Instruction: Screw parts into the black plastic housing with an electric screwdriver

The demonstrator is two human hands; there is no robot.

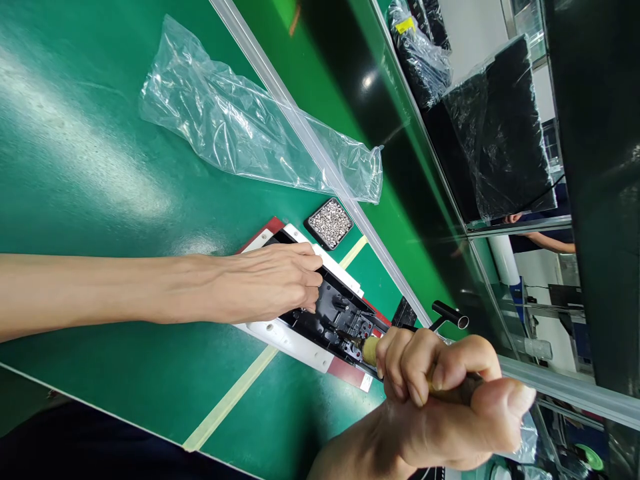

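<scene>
My left hand (280,280) reaches in from the left with its fingers curled down into a long black housing (330,300). What its fingertips hold, if anything, is hidden. The housing lies in a white and red fixture (300,347) and has small fittings inside. My right hand (430,400) is wrapped round a hand tool (370,350) with a yellowish front part and a brownish handle. Its slim dark tip points down into the right part of the housing; whether it touches cannot be told. A small black tray of little metal parts (330,223) sits just beyond the fixture.
A clear plastic bag (240,127) lies across the green table (90,187), partly under or behind a metal rail (280,87). Yellow tape (230,400) marks the table. A black tube (450,315) stands near my right hand. Wrapped black panels (500,133) and another person's arm (550,241) are beyond.
</scene>
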